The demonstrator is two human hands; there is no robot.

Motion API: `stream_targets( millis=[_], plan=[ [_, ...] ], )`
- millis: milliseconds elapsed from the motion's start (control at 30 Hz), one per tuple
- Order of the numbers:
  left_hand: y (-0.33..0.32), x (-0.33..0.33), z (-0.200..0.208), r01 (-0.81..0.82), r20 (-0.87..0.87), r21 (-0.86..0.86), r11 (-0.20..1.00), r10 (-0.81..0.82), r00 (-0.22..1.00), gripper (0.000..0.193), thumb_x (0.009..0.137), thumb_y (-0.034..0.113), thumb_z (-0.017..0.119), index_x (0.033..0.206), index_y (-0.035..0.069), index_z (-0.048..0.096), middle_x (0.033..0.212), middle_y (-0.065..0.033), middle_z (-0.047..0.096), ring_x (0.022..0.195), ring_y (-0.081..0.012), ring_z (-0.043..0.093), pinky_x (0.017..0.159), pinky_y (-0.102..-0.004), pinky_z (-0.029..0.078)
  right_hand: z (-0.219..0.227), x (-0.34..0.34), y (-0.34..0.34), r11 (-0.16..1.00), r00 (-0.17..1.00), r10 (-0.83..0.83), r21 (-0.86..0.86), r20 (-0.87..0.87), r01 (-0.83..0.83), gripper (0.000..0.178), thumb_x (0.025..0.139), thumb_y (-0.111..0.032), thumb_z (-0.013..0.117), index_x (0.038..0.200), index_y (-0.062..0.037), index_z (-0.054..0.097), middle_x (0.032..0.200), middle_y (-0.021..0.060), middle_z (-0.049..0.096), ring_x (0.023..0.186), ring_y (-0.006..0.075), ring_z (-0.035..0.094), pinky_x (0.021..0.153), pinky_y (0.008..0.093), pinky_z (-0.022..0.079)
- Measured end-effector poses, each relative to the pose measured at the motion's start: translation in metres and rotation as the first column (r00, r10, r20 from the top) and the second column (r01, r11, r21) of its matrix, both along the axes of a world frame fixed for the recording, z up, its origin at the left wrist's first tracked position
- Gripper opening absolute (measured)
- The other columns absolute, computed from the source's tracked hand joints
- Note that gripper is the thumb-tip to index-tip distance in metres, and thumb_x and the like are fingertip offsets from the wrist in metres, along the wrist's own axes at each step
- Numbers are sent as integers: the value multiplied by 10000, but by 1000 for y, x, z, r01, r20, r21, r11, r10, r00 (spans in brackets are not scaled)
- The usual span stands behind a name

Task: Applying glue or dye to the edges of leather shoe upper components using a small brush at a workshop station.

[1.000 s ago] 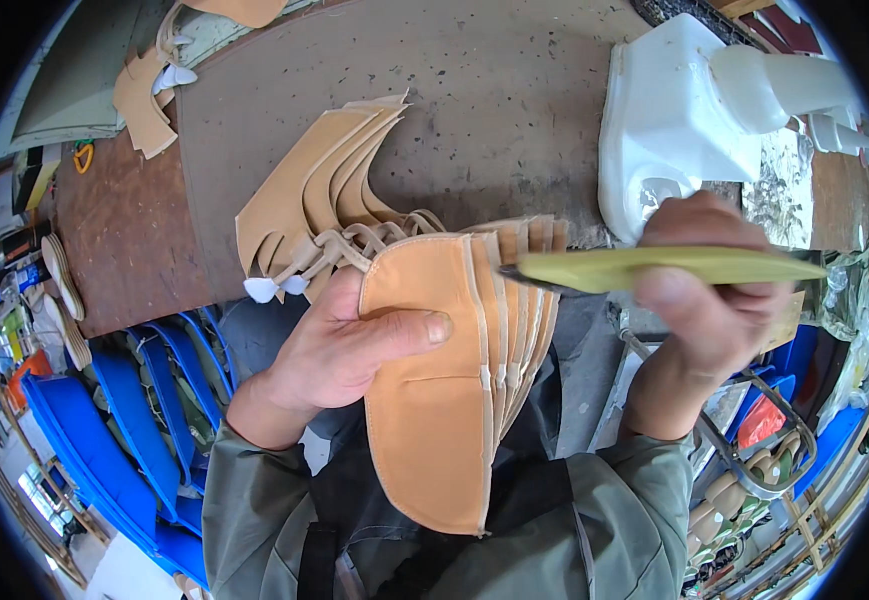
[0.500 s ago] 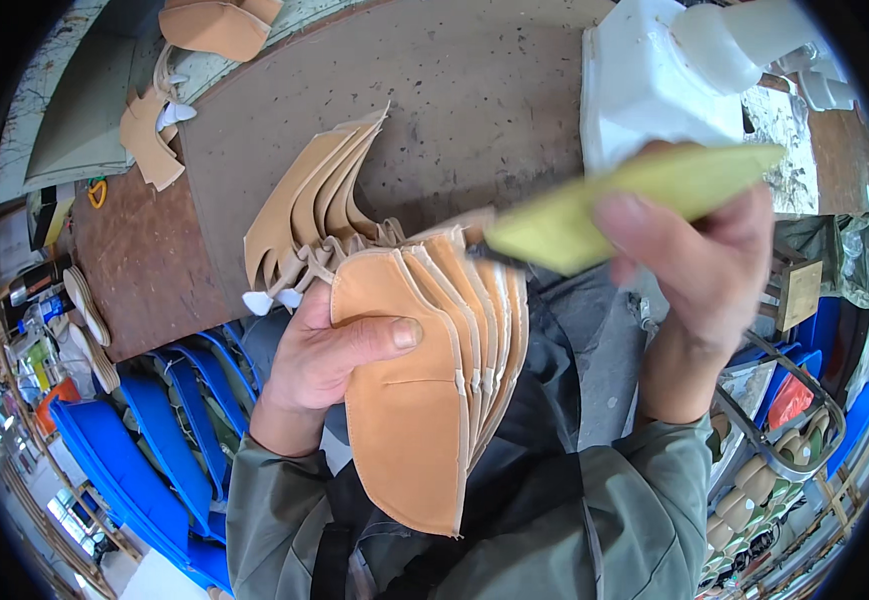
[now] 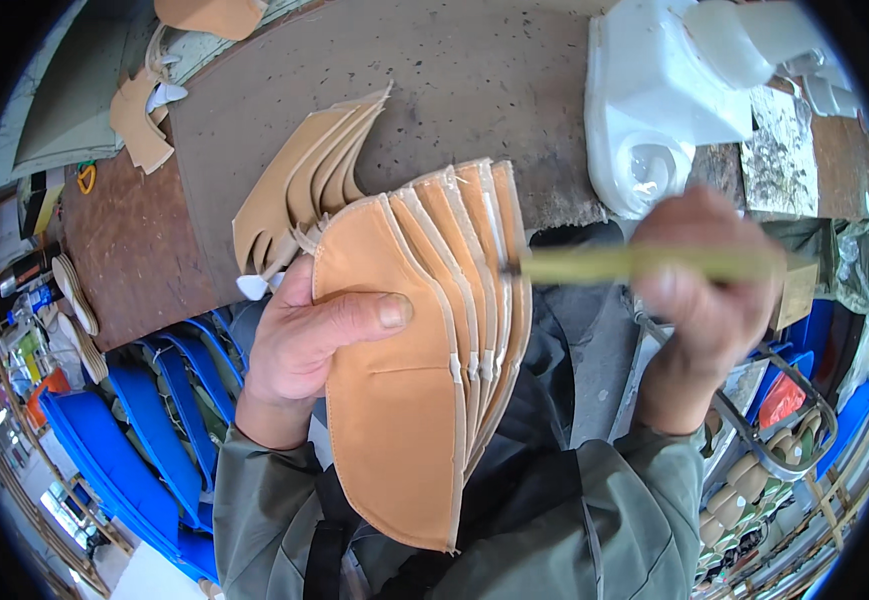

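My left hand (image 3: 304,350) grips a fanned stack of tan leather shoe-upper pieces (image 3: 394,430), thumb pressed flat on the front piece. Pale, whitish edges show along the stack's right side. In my right hand (image 3: 699,285) is a brush with a flat yellow-green handle (image 3: 579,265), pointing left. Its dark tip meets or nearly meets the edge of the rear pieces; motion blur hides the exact contact. Behind the stack, more curved tan pieces (image 3: 299,170) fan out over the table edge. A small white tip (image 3: 252,287) hangs below them.
A white plastic jug (image 3: 654,90) with a round opening low on its front stands at the table's back right. Further tan pieces (image 3: 139,120) lie at the far left of the brown table (image 3: 474,90). Blue chairs (image 3: 114,470) are at left, a metal frame (image 3: 784,465) at right.
The brush has turned edge-on and swung lower, its tip now along the stack's right edge. My left hand has shifted slightly left, and the stack's upper ends are more spread and visible.
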State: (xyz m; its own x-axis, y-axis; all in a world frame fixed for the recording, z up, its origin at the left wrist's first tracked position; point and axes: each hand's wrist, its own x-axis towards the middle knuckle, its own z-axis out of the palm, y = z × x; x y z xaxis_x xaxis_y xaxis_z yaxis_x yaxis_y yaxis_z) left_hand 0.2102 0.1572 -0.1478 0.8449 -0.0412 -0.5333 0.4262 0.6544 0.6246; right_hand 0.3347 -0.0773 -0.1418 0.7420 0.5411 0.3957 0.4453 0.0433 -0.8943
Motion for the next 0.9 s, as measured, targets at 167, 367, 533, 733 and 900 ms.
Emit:
stream_targets(
  millis=[167, 367, 533, 733, 900],
  plan=[
    [-2, -1, 3, 4, -23, 18, 1000, -3, 1000, 403, 779, -27, 586, 1173, -40, 504, 1033, -104, 615, 911, -182, 612, 792, -301, 490, -4, 32, 28, 985, 981, -164, -78, -103, 156, 124, 784, -128, 653, 790, -4, 651, 627, 79, 586, 519, 122, 523, 449, 227, 364],
    [-5, 10, 6, -4, -59, -9, 1000, 4, 998, 379, 793, -12, 581, 1163, -44, 509, 1043, -109, 610, 914, -181, 612, 788, -302, 495, -7, -9, 6, 996, 921, 83, -48, 380, -70, 207, 659, -119, 754, 813, 1, 684, 683, 97, 644, 569, 164, 607, 483, 256, 487],
    [-6, 11, 4, 53, -28, -26, 998, -54, 998, 349, 814, -5, 567, 1158, -35, 515, 1045, -99, 610, 923, -172, 606, 799, -299, 491, 13, -4, 11, 996, 991, -69, -52, 116, 76, 210, 750, -165, 689, 834, 25, 655, 720, 143, 623, 602, 213, 606, 458, 273, 452],
    [-3, 11, 9, 47, 16, 106, 993, -49, 999, 313, 831, 16, 567, 1140, -23, 531, 1028, -75, 616, 918, -149, 600, 797, -282, 487, 2, -12, 29, 982, 878, 177, -141, 445, -126, 202, 724, -177, 663, 793, 13, 651, 711, 124, 624, 558, 197, 587, 470, 274, 440],
    [-4, 8, 5, 56, 60, 104, 993, -62, 996, 297, 841, 20, 562, 1132, -30, 533, 1022, -80, 620, 919, -151, 601, 797, -279, 486, 4, -19, 17, 965, 922, 244, -166, 302, -201, 198, 656, -169, 698, 789, -25, 672, 725, 95, 639, 531, 148, 563, 462, 261, 408]
  ],
)
